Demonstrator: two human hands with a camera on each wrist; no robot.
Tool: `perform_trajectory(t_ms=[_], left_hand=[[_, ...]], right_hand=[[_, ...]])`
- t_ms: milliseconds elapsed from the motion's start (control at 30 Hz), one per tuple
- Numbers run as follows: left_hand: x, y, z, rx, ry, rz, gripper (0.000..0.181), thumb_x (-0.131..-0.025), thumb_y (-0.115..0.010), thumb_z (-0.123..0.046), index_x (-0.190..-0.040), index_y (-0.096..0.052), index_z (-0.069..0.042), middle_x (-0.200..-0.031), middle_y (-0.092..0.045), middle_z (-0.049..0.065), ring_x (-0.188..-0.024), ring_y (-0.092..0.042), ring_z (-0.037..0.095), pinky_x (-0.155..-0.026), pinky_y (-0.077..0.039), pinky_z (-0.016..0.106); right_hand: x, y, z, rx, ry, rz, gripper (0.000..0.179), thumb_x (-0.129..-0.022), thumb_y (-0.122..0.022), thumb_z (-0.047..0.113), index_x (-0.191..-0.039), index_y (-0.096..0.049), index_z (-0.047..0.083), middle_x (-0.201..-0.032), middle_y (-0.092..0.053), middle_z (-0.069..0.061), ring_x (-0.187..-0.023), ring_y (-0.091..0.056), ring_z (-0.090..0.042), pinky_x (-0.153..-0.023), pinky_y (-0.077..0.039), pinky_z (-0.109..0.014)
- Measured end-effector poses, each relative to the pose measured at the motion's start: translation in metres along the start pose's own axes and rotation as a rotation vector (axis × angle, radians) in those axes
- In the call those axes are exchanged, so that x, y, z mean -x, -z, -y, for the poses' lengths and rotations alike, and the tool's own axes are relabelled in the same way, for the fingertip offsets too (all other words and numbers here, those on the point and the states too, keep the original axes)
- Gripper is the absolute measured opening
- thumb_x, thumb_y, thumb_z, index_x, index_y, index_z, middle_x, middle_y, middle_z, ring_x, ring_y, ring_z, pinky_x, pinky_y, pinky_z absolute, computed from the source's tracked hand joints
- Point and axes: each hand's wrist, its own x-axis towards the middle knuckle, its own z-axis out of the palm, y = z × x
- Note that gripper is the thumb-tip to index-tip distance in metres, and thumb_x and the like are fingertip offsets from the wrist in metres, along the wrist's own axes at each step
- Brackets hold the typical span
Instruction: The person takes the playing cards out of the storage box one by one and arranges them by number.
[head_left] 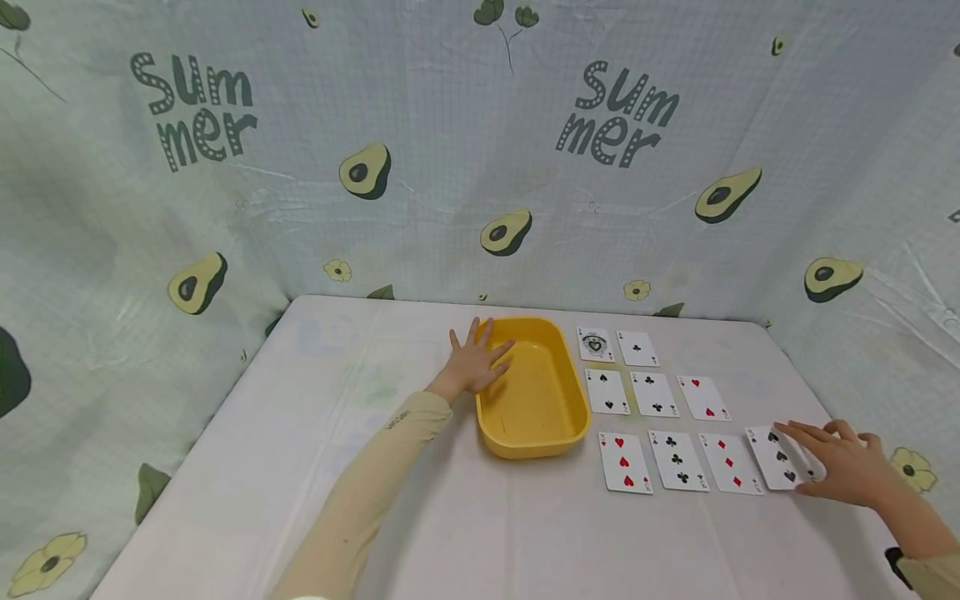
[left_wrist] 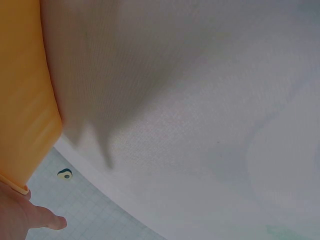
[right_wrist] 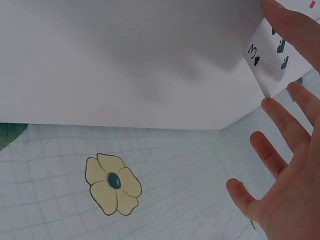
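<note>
My left hand [head_left: 472, 367], fingers spread, rests on the left rim of a yellow plastic basin [head_left: 536, 387]. In the left wrist view the basin's outer wall [left_wrist: 22, 90] fills the left edge, with part of the hand below it. At the right end of the front card row, my right hand [head_left: 851, 467] pinches the three of spades [head_left: 776, 458] by its edges between thumb and fingers. The right wrist view shows that card [right_wrist: 274, 62] between them. Left of it lie the three of diamonds [head_left: 731, 463], three of clubs [head_left: 678, 460] and three of hearts [head_left: 625, 463].
Behind the threes lie the two of spades [head_left: 607, 392], two of clubs [head_left: 654, 394] and two of hearts [head_left: 703, 397]. An ace with a large emblem [head_left: 596, 343] and the ace of clubs [head_left: 637, 348] form the back row. Patterned sheeting [head_left: 450, 108] surrounds the white table [head_left: 300, 417].
</note>
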Motion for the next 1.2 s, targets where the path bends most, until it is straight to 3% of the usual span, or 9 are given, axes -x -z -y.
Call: perform_trajectory(t_ms=[200,667,1000,1200], left_hand=[[0.0,0.001,0.0,0.004,0.0,0.005,0.048,-0.095,-0.026,-0.044,-0.141,-0.022,-0.031,-0.151,0.0,0.015,-0.137,0.004,0.039,-0.098,-0.008,0.07],[0.0,0.001,0.001,0.006,0.0,-0.002,0.048,-0.095,-0.028,-0.044,-0.141,-0.023,-0.031,-0.151,-0.001,0.015,-0.137,0.003,0.039,-0.098,-0.008,0.069],[-0.001,-0.002,0.001,0.008,-0.01,-0.004,0.048,-0.095,-0.027,-0.044,-0.142,-0.021,-0.031,-0.151,0.0,0.015,-0.137,0.004,0.04,-0.098,-0.008,0.07],[-0.001,-0.002,0.001,0.02,-0.006,-0.009,0.048,-0.095,-0.028,-0.043,-0.141,-0.022,-0.031,-0.151,0.0,0.015,-0.137,0.004,0.04,-0.098,-0.007,0.07]], right_hand=[[0.0,-0.001,-0.004,0.018,0.004,0.012,0.095,-0.049,-0.08,0.043,-0.131,-0.038,0.02,-0.117,-0.054,-0.015,-0.092,-0.042,-0.033,-0.076,-0.028,-0.062],[-0.005,-0.009,-0.006,0.027,0.027,-0.018,0.096,-0.05,-0.08,0.041,-0.133,-0.035,0.024,-0.119,-0.053,-0.014,-0.091,-0.041,-0.03,-0.077,-0.027,-0.06],[-0.004,-0.011,-0.008,0.034,0.004,0.017,0.09,-0.051,-0.08,0.039,-0.128,-0.04,0.016,-0.118,-0.052,-0.017,-0.092,-0.041,-0.032,-0.077,-0.026,-0.062],[-0.002,-0.013,-0.007,0.031,0.01,0.026,0.092,-0.051,-0.08,0.038,-0.13,-0.037,0.018,-0.119,-0.052,-0.017,-0.092,-0.041,-0.031,-0.077,-0.026,-0.063]])
